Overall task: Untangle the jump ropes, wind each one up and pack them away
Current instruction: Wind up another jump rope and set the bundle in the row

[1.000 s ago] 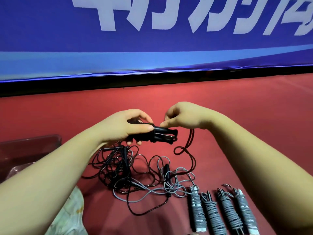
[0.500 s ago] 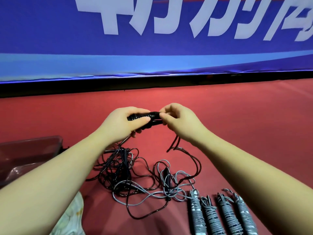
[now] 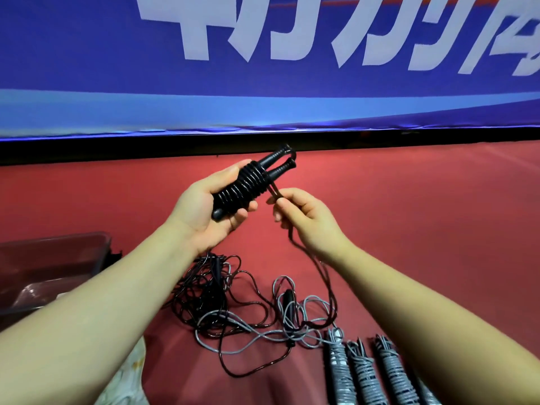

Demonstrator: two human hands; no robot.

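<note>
Bundles (image 3: 339,372) cropped below; left hand (image 3: 201,217) grips wound black rope (image 3: 248,185), right hand (image 3: 309,223) pinches its cord (image 3: 274,191).

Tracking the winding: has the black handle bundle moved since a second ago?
Yes. The black handle bundle rose toward the black strip under the banner.

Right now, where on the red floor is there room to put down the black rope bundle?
The biggest bare patch of red floor lies right of the right hand, below the black strip. A smaller one lies between the clear bin and that strip. Crowded: the rope tangle and the grey bundles beside it.
</note>
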